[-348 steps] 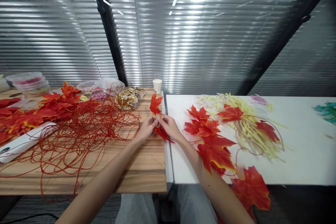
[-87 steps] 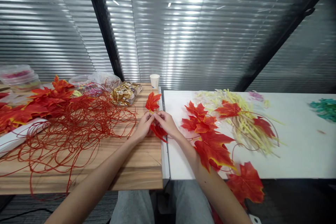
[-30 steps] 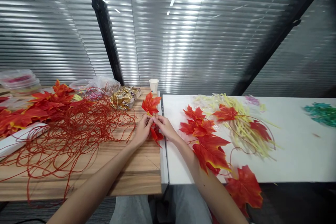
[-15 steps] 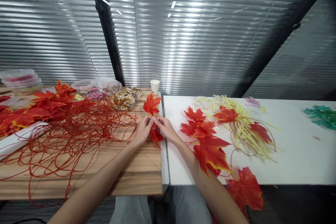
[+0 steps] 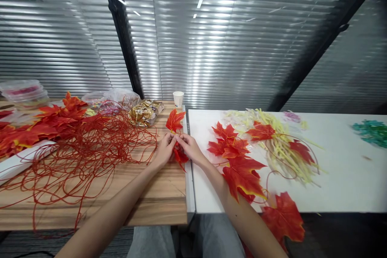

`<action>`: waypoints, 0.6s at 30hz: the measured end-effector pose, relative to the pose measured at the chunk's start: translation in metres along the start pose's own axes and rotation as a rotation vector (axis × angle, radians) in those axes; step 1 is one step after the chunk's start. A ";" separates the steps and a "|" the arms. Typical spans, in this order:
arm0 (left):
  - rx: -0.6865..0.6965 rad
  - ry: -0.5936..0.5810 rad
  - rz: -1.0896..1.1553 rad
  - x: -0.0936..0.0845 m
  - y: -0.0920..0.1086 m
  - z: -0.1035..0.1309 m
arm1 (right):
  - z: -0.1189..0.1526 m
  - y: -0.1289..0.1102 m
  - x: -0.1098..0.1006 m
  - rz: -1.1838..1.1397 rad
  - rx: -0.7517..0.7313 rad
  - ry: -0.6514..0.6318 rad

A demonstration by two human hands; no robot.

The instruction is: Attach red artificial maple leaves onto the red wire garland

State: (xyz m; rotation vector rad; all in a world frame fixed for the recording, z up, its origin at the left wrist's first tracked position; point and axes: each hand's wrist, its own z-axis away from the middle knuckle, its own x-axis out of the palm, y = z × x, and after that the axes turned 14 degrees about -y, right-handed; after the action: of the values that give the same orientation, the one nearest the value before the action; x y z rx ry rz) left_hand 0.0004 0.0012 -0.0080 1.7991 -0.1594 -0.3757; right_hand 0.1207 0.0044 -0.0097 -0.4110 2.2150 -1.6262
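My left hand [image 5: 165, 150] and my right hand [image 5: 190, 149] meet over the seam between the wooden table [image 5: 145, 193] and the white table [image 5: 347, 177]. Their fingertips pinch the same spot on a thin red vine. A red-orange maple leaf [image 5: 174, 120] stands up just above the fingers. A second, darker red leaf [image 5: 179, 156] hangs below them, partly hidden by my right hand. Both hands are closed on the stem where these leaves join.
A tangle of red vine wire [image 5: 84, 149] and a heap of red leaves [image 5: 39, 125] cover the wooden table's left. Gold-wrapped sweets [image 5: 145, 113] and a paper cup [image 5: 178, 98] stand at the back. Leaves on a vine [image 5: 242, 165] and yellow stems [image 5: 284, 145] lie on the white table.
Both hands stay pinched at the same spot. The upper leaf has shifted slightly and the lower leaf has bunched up closer under my fingers since the earliest frame.
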 end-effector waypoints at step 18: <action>-0.010 -0.008 -0.013 -0.001 -0.002 -0.001 | 0.001 -0.004 0.001 -0.030 0.021 -0.029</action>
State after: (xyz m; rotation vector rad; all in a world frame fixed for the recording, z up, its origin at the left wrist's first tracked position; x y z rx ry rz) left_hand -0.0006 0.0026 -0.0092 1.7893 -0.1515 -0.3920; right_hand 0.1201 0.0019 -0.0059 -0.4608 2.1781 -1.6470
